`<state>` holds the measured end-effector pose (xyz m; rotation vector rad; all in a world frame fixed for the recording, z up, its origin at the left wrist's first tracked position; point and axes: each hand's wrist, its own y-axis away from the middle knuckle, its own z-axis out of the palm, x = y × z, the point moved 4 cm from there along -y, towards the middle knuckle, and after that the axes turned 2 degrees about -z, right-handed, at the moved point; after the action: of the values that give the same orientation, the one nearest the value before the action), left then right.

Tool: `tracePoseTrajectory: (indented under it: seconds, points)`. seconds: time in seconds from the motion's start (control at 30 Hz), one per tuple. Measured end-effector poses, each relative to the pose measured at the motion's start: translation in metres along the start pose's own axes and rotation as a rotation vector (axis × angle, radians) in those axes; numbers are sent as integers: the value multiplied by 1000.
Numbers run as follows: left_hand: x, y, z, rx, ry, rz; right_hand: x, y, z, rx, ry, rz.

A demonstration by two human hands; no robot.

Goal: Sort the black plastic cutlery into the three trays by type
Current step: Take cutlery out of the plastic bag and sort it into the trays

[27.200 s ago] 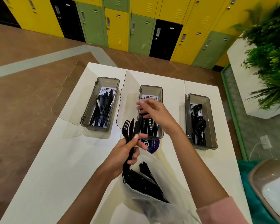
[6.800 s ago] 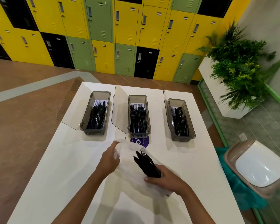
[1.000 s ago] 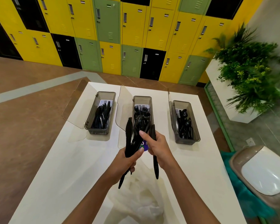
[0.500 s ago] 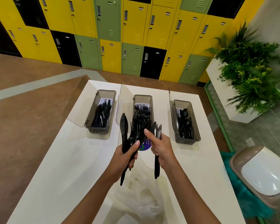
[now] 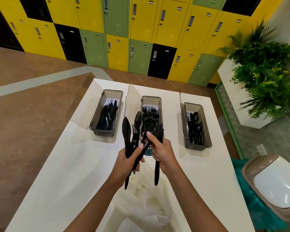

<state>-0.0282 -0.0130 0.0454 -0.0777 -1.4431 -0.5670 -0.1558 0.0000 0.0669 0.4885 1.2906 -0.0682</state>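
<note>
A long white table (image 5: 70, 178) runs away from me toward the lockers. Three smoky-grey trays stand in a row across its far half, well apart from one another: the left tray (image 5: 102, 131), the middle tray (image 5: 151, 98) and the right tray (image 5: 197, 146). Each has a clear lid (image 5: 79, 108) swung open on its left side. A round sticker (image 5: 148, 152) shows just in front of the middle tray. A crumpled translucent plastic bag (image 5: 149, 211) lies at the near end.

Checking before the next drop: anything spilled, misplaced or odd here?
Nothing stands out. Left tray, middle tray and right tray sit upright; no stray pieces on the table. The left hand and right hand grip black cutlery; the crumpled bag lies at the near edge.
</note>
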Motion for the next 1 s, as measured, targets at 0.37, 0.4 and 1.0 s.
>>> tracePoseTrajectory:
  seconds: [0.37,0.4,1.0]
  points:
    - [-6,-15,-39,135,31,-42,14,-35,42,-79,97,32]
    - [-6,-16,-44,166,43,-40,12,-39,49,-87,103,28]
    - [-18,-58,-127,398,135,-64,-17,-211,184,-51,83,-68]
